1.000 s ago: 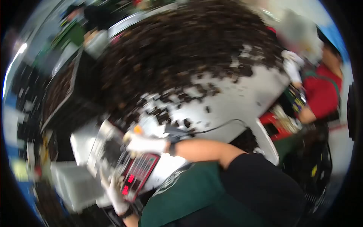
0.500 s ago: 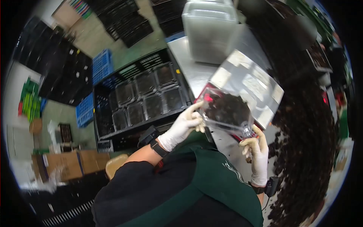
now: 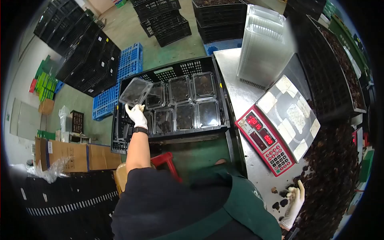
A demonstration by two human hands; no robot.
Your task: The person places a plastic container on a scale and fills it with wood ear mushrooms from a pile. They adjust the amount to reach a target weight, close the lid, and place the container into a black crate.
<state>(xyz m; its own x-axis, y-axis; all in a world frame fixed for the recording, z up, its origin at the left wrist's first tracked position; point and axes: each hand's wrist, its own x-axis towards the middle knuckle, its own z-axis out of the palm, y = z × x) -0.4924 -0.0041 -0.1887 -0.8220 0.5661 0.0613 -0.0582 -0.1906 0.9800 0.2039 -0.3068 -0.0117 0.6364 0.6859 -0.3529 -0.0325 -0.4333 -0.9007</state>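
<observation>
My left hand (image 3: 137, 115), in a white glove, grips a clear plastic clamshell box (image 3: 136, 91) by its near edge. The box is tilted above the left part of a black crate (image 3: 168, 73), where several lidded clear boxes (image 3: 180, 89) of dark contents sit in rows. My right hand (image 3: 294, 202), also gloved, is over the metal table's near side with its fingers apart and nothing visible in them. Close to it lie a few loose dark pieces (image 3: 283, 203), which look like dried fungus. A red-framed digital scale (image 3: 264, 138) stands between my hands, its plate bare.
A tall stack of clear plastic containers (image 3: 264, 48) stands behind the scale on the metal table (image 3: 228, 64). A big heap of dark pieces (image 3: 336, 172) spreads along the right. Black crates (image 3: 88, 60) are piled at the left beside blue pallets (image 3: 130, 60). A red stool (image 3: 164, 162) is below.
My left hand has carried the filled box from above the scale leftward to the crate. My right hand has let go of the box and moved down beside the loose pieces.
</observation>
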